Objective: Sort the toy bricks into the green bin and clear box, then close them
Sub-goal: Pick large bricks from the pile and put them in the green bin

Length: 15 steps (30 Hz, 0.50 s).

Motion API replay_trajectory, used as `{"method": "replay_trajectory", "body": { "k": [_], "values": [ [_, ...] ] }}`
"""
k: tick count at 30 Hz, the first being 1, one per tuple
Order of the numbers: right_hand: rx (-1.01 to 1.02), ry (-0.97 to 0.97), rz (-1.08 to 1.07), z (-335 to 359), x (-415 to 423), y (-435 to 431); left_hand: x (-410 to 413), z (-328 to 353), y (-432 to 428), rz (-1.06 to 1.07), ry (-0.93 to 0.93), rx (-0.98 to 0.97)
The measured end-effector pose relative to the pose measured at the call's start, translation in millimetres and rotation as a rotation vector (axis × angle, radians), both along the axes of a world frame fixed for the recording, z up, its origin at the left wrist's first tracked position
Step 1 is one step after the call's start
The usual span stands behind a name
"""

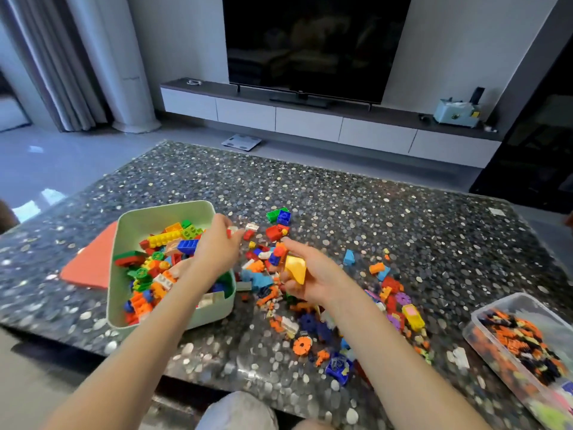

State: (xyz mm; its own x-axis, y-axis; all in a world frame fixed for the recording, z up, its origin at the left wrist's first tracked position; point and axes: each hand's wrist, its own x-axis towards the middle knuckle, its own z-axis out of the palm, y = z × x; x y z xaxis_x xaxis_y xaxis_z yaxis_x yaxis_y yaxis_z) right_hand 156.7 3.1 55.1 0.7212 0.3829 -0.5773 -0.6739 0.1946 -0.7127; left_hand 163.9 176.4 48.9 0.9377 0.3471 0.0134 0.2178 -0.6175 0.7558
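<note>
My right hand (313, 276) gripping yellow brick (296, 268), left hand (217, 246) blurred over green bin (145, 221), grasp I cannot tell, clear box (496, 306) cut off at frame edge

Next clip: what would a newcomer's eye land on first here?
A bright heap of loose toy bricks sprawls across the middle of the speckled table. It lies between the green bin on the left, which holds many bricks, and the clear box at the right edge. Over the heap, the right hand grips a yellow piece.
</note>
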Motion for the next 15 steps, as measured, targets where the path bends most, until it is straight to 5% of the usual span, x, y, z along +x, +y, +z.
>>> {"method": "replay_trajectory", "body": {
  "k": [6,15],
  "values": [
    [-0.237,-0.265,0.064,3,0,96,-19,-17,79,0.001,0.246,0.452],
    [-0.192,-0.336,-0.050,6,1,102,-16,-2,77,0.062,-0.024,0.228]
  ]
}}
